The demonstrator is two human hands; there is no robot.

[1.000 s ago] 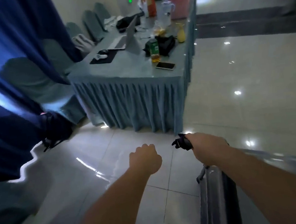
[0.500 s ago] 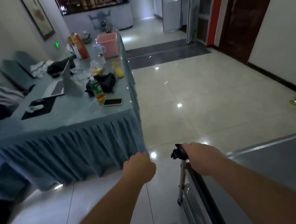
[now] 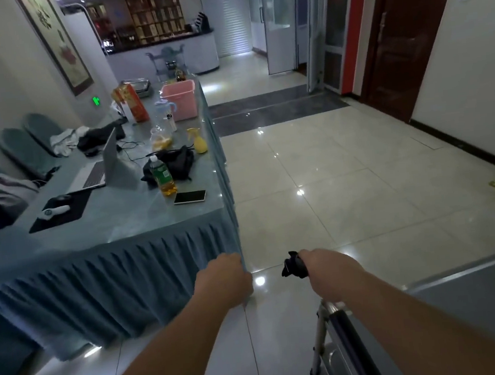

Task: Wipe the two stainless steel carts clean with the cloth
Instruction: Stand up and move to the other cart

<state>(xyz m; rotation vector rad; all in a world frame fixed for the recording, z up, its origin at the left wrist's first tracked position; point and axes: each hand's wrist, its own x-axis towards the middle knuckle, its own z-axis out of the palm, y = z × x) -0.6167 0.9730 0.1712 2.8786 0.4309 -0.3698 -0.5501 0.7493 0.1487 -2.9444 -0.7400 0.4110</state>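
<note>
My right hand [image 3: 327, 273] is closed around a dark cloth [image 3: 293, 269], which sticks out to the left of the fist, just above the near left corner of a stainless steel cart [image 3: 474, 295]. The cart fills the lower right; its flat top, dark edge and a metal leg [image 3: 319, 334] show. My left hand [image 3: 223, 280] is a closed fist with nothing visible in it, held in the air before the corner of the table skirt. A second cart is not in view.
A long table [image 3: 123, 226] with a blue pleated skirt stands on the left, holding a laptop [image 3: 102, 168], a bottle [image 3: 163, 177], a phone [image 3: 189, 196], a pink bin [image 3: 179, 98] and a yellow spray bottle [image 3: 198, 139]. Covered chairs line the left wall. Glossy tiled floor stretches ahead.
The view has swung right and upward, from the blue curtain and table to the hallway. More of the cart top shows. Both hands keep their closed pose.
</note>
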